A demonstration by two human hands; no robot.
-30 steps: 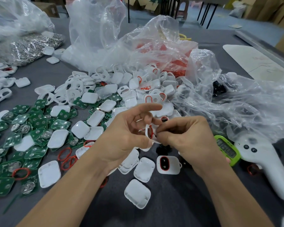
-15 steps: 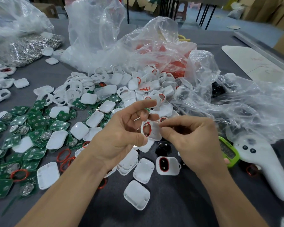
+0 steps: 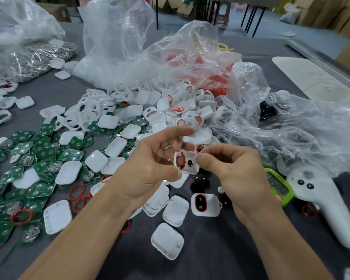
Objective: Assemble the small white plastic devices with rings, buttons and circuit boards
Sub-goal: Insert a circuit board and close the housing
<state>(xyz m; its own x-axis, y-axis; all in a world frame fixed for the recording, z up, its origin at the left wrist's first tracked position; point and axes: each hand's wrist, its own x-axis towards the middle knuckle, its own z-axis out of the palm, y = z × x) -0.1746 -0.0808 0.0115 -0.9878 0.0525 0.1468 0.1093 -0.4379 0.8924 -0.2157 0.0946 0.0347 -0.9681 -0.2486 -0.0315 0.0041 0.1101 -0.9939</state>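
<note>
Both hands are holding one white shell [image 3: 187, 162] above the bench [image 3: 220, 249].
Left hand [image 3: 150, 168] is gripping its left edge; right hand [image 3: 236, 174] is pinching the right edge, probably seating its red ring [image 3: 179, 161].

White shell [image 3: 187, 162] with red ring [image 3: 180, 161], green circuit boards [image 3: 18, 158], grey table [image 3: 220, 259].

**One head-worn view, looking forward and down**

We have a single wide-angle camera, worn on the head and tilted down over the grey table [image 3: 220, 265]. Both forearms enter from 6 o'clock, and we see the left hand [image 3: 150, 168] and right hand [image 3: 236, 174] close up at centre frame. Toward 12 o'clock the view reaches clear plastic bags [image 3: 129, 47] and the room's floor beyond. Straight edges bow near the borders. No second view shares the scene.
</note>
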